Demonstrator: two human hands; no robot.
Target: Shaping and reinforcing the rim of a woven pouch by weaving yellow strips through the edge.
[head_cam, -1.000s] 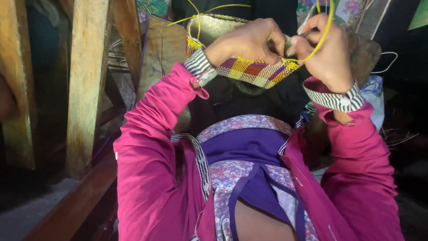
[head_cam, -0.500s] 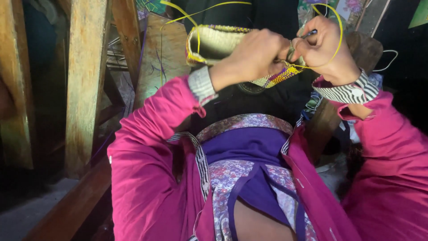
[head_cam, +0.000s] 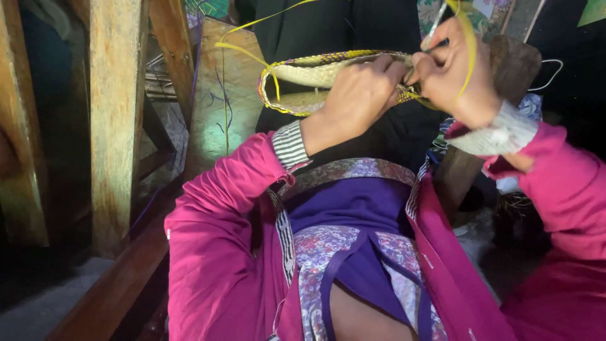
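Here, left hand closed on the rim of a woven basket, held up in front of the chest. Right hand pinches a yellow strip and maybe a thin tool, hard to tell. Wooden post on the left.

Woven basket's right part behind both hands

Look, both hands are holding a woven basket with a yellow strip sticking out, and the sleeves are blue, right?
Not quite. The sleeves are pink, not blue, as the head view shows. The rest holds: the left hand and right hand hold the woven basket, and a yellow strip sticks out of it.
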